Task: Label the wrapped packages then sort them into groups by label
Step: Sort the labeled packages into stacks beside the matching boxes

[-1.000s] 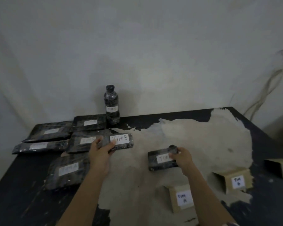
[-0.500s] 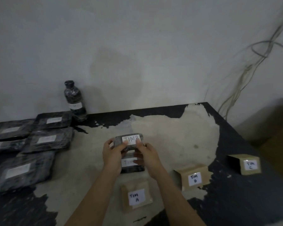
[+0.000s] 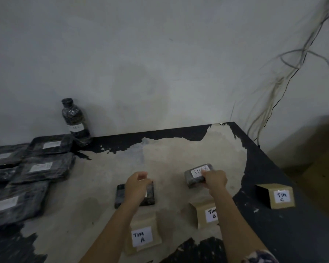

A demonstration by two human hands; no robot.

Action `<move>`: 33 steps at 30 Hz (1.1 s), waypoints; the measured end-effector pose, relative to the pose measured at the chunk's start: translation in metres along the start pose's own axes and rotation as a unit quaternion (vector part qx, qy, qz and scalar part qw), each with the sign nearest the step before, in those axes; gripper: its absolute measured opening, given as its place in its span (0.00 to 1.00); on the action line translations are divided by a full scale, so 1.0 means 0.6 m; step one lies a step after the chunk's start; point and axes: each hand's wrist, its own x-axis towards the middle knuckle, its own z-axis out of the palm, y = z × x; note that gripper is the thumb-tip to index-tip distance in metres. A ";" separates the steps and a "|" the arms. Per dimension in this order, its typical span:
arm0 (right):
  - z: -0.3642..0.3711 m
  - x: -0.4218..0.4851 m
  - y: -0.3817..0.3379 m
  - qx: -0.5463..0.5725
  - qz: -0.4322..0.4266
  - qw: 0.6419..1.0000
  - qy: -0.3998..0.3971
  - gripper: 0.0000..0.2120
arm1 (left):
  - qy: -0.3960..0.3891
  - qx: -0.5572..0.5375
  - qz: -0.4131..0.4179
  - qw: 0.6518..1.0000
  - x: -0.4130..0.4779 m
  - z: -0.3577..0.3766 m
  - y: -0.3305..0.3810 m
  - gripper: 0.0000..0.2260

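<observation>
Both sets of fingers are curled: the right hand (image 3: pixel 216 180) is clamped round the TIM B package (image 3: pixel 195 177), at twelve o'clock of the TIM B card (image 3: pixel 211 215). Whether the left hand (image 3: pixel 138 186) grips the dark package (image 3: pixel 120 196), at twelve o'clock of the TIM A card (image 3: pixel 142 236), cannot be told. The packages are judged light, stiff and slick, best taken by their edges.

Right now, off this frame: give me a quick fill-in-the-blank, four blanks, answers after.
1. The right hand grips a package labelled TIM ___.
2. The left hand is over a second package, just beyond the card marked TIM ___.
3. The rightmost card reads TIM ___.
4. The bottle stands ___ by the wall.
Answers: B, A, C, upright.
</observation>
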 end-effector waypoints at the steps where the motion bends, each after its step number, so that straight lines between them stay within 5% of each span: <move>1: 0.002 0.006 0.002 -0.044 -0.009 0.999 0.009 0.18 | 0.009 0.001 -0.005 1.000 0.003 -0.005 -0.003 0.12; 8: 0.006 0.001 -0.004 -0.291 -0.083 0.953 0.020 0.16 | 0.044 0.016 -0.005 0.999 0.034 -0.049 -0.033 0.07; 13: 0.057 -0.063 -0.042 -0.455 -0.114 0.881 0.056 0.31 | 0.084 0.018 -0.002 0.996 0.056 -0.095 -0.046 0.08; 16: 0.127 -0.110 -0.036 -0.418 -0.223 0.881 -0.007 0.24 | 0.132 0.022 -0.001 0.991 0.071 -0.151 -0.063 0.11; 24: 0.401 -0.299 0.020 -0.484 -0.324 0.794 -0.173 0.29 | 0.267 0.076 -0.025 0.960 0.094 -0.382 -0.139 0.09; 29: 0.523 -0.377 0.046 -0.416 -0.309 0.820 -0.242 0.24 | 0.331 0.218 -0.126 0.909 0.110 -0.516 -0.186 0.20; 33: 0.602 -0.401 0.036 -0.276 -0.197 0.895 -0.288 0.27 | 0.305 0.176 -0.184 0.918 0.122 -0.595 -0.214 0.30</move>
